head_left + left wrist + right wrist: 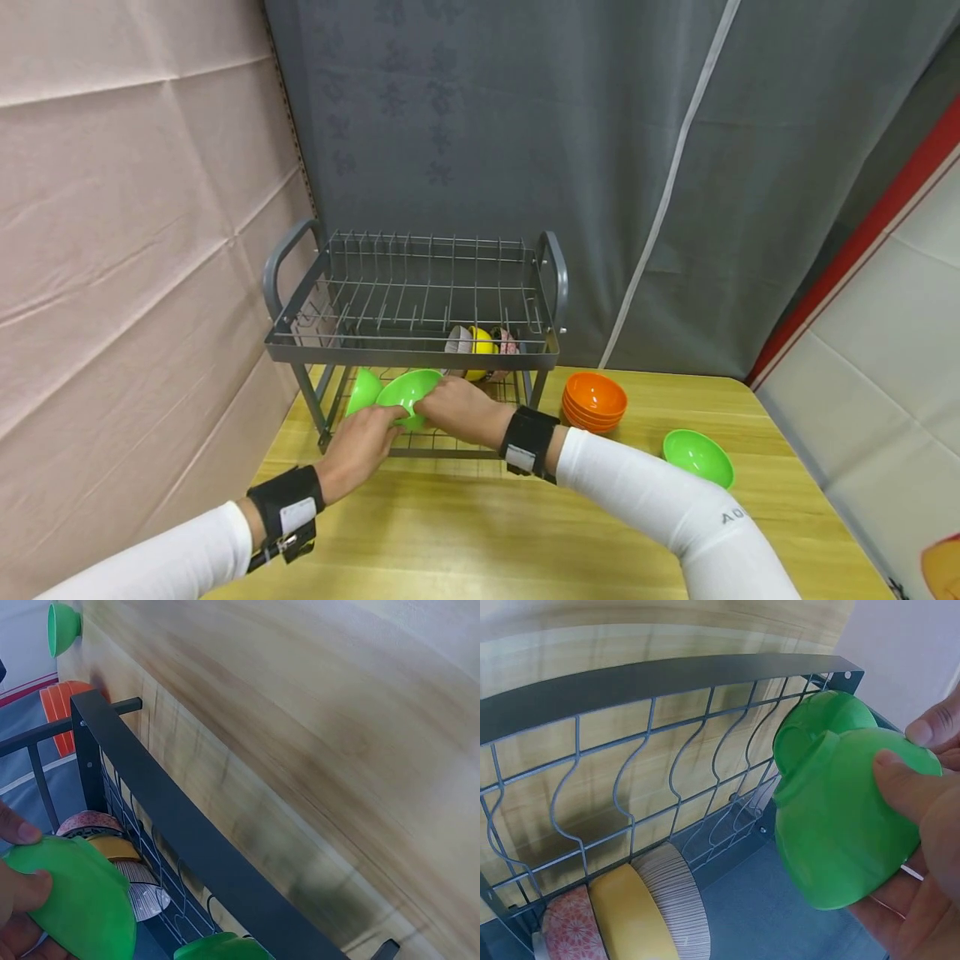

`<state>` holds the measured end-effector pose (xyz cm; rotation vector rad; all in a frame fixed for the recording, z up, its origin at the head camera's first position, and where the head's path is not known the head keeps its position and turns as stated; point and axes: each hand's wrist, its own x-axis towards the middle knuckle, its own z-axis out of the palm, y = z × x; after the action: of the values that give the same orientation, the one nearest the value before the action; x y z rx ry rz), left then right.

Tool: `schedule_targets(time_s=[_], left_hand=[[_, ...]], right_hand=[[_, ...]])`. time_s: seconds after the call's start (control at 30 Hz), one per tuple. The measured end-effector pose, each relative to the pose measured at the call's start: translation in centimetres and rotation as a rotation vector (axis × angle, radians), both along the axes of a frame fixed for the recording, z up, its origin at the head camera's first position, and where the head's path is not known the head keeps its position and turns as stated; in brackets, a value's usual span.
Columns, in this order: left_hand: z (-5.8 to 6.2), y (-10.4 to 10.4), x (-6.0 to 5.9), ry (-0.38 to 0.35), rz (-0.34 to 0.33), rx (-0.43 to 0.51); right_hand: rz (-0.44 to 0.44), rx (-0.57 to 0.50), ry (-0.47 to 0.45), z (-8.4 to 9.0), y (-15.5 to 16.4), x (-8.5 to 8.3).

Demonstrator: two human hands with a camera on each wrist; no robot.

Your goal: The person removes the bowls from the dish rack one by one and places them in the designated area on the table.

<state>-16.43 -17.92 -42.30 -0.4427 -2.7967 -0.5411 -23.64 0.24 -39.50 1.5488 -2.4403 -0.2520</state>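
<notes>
Both hands hold one green bowl (411, 390) at the front of the dish rack's lower tier. My left hand (358, 448) grips its near left rim. On the other side, my right hand (463, 408) pinches the rim, its thumb pressed on the bowl's outer wall in the right wrist view. A second green bowl (810, 720) stands tilted on edge in the wire slots at the tier's left end, overlapped by the held bowl. Farther right on that tier sit a striped bowl (673, 896), a yellow bowl (630, 919) and a pink patterned bowl (574, 922), all on edge.
The two-tier grey rack (408, 360) stands on the wooden table (465, 533), its upper tier above the hands. A stack of orange bowls (594, 400) is right of it, with another green bowl (697, 457) farther right. Curtains (480, 125) hang behind.
</notes>
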Motion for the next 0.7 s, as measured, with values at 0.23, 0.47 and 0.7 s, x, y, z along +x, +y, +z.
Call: schedule_targets(time_s=[0.23,0.47,0.7], left_hand=[[0.1,0.4,-0.2,0.069,-0.035,-0.076],[-0.2,0.8,-0.2,0.196,-0.111,-0.174],[-0.4,1.3,0.1,0.276,-0.177,-0.219]], right_hand=[[0.022,-0.064,0.061,-0.3,0.7,0.3],[-0.009,-0.046,0.103,-0.7,1.7,1.2],[-0.037,-0.038,0.107,-0.8,2.7,2.1]])
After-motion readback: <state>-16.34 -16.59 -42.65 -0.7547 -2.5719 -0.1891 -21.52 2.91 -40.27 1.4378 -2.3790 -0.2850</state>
